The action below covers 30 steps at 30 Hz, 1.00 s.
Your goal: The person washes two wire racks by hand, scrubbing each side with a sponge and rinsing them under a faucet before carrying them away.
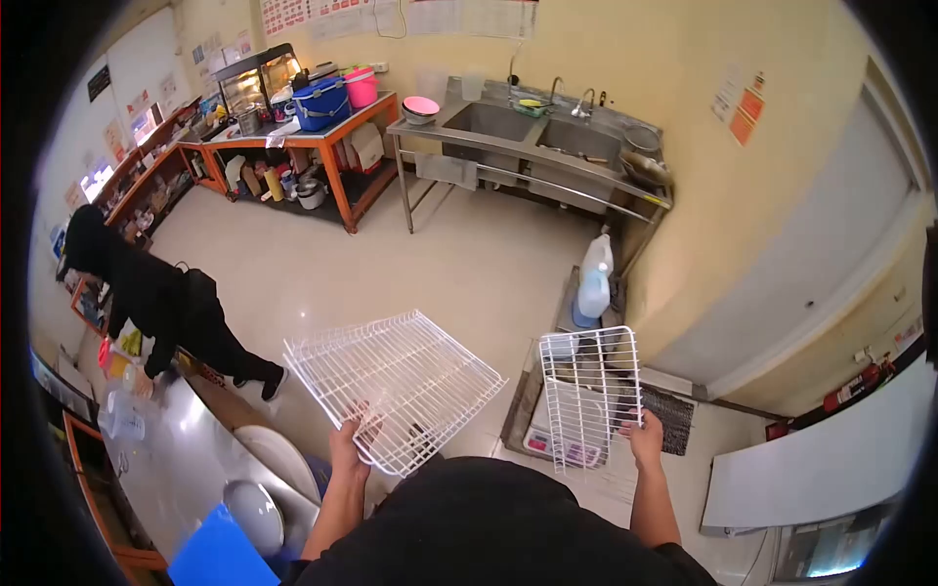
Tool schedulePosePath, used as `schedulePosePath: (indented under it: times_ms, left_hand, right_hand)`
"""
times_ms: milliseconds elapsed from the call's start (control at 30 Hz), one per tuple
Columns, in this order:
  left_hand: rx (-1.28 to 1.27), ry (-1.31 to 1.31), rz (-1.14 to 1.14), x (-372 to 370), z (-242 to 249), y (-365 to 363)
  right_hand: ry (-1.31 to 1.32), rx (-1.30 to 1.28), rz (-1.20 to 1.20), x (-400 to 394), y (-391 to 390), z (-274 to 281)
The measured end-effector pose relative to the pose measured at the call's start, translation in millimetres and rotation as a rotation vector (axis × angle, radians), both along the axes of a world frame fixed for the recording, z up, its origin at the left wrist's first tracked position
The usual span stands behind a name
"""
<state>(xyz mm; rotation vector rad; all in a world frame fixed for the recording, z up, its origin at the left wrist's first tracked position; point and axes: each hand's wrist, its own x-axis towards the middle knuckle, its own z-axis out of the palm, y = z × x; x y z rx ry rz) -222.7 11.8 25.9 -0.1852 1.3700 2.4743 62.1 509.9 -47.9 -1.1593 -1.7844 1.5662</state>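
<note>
My left hand (354, 439) is closed around the near-left edge of a large white wire rack (405, 376), which is held tilted above the floor. Its fingers show through the wires. A smaller white wire rack (586, 391) hangs from my right hand (643, 436), gripped at its right edge. The two racks are apart, one on each side of my body. Behind the smaller rack, a low floor basin area (518, 410) with pink items in it is partly hidden.
A steel double sink (489, 122) stands against the back wall. Plastic jugs (594, 278) sit on the floor near it. At left, a person in black (161, 288) leans over a steel table (181, 439). A dark mat (674, 420) and a white chest (811, 454) are at right.
</note>
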Motion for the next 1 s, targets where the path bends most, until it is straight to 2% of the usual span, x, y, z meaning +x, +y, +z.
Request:
schedulePosePath:
  times_ms: [33, 67, 167, 267, 433, 567, 700, 867, 900, 967, 1000]
  left_hand:
    - [-0.063, -0.035, -0.005, -6.0, 0.5, -2.5]
    - [-0.073, -0.060, 0.023, -23.4, 0.3, 17.3]
    - [-0.145, -0.017, -0.015, -126.5, 34.7, 35.1]
    - [-0.170, 0.029, -0.089, -230.2, 69.6, 53.2]
    - [-0.126, 0.112, -0.156, -379.7, 117.7, 132.8]
    - [-0.059, 0.250, -0.224, -480.2, 147.2, 225.4]
    - [0.096, 0.292, -0.216, -579.0, 168.8, 330.8]
    - [0.104, 0.316, -0.188, -687.1, 209.5, 445.2]
    - [0.159, 0.335, -0.254, -716.9, 207.0, 462.5]
    - [0.078, 0.309, -0.214, -770.4, 205.7, 499.2]
    - [0.117, 0.306, -0.222, -793.4, 206.5, 516.0]
  right_hand:
    - [-0.077, -0.048, -0.006, -1.7, -6.3, 3.6]
    - [-0.037, -0.029, -0.057, -6.9, 11.3, -2.0]
    - [-0.012, -0.099, -0.174, -62.7, 16.7, 22.5]
    - [0.130, -0.155, -0.321, -94.3, 18.7, 32.0]
    - [0.163, -0.195, -0.559, -173.5, 29.2, 77.2]
    - [0.280, -0.085, -0.635, -253.4, 86.2, 84.9]
    - [0.401, 0.043, -0.560, -359.1, 178.7, 116.6]
    - [0.646, 0.004, -0.403, -499.3, 295.3, 184.0]
    - [0.677, 0.002, -0.370, -526.8, 310.9, 197.5]
    - [0.698, -0.030, -0.356, -577.2, 330.2, 217.5]
    - [0.700, -0.050, -0.375, -598.1, 336.0, 229.8]
